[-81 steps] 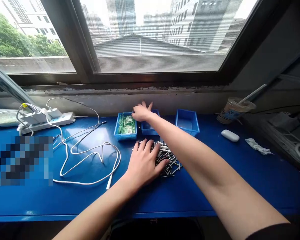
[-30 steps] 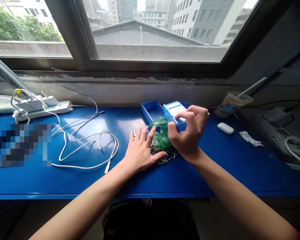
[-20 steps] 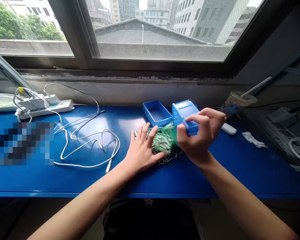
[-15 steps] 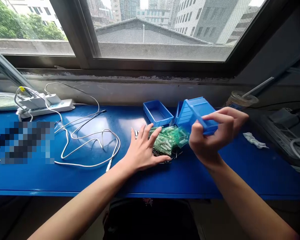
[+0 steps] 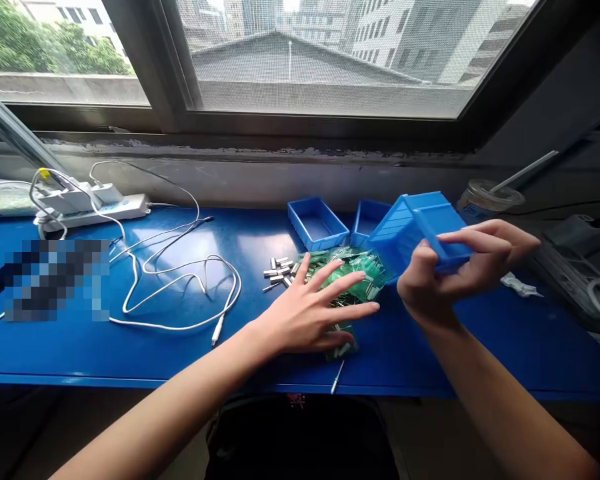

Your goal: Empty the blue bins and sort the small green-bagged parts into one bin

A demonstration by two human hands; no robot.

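Glossy blue desk [image 5: 80, 350] runs beneath a mesh-screened window [image 5: 320, 67], and toward its back edge stand two smooth plastic boxes [image 5: 320, 220]. To their right, the right hand [image 5: 463, 273] holds a third box [image 5: 425, 223] tilted — thumb and fingers clamped on its edge. Thin, crinkly green packets [image 5: 377, 267] lie mid-desk beside short, shiny metal blocks [image 5: 280, 267]; the left hand [image 5: 313, 313] is over the packets — fingers spread apart. One slim metal pin [image 5: 337, 378] is at the front edge.
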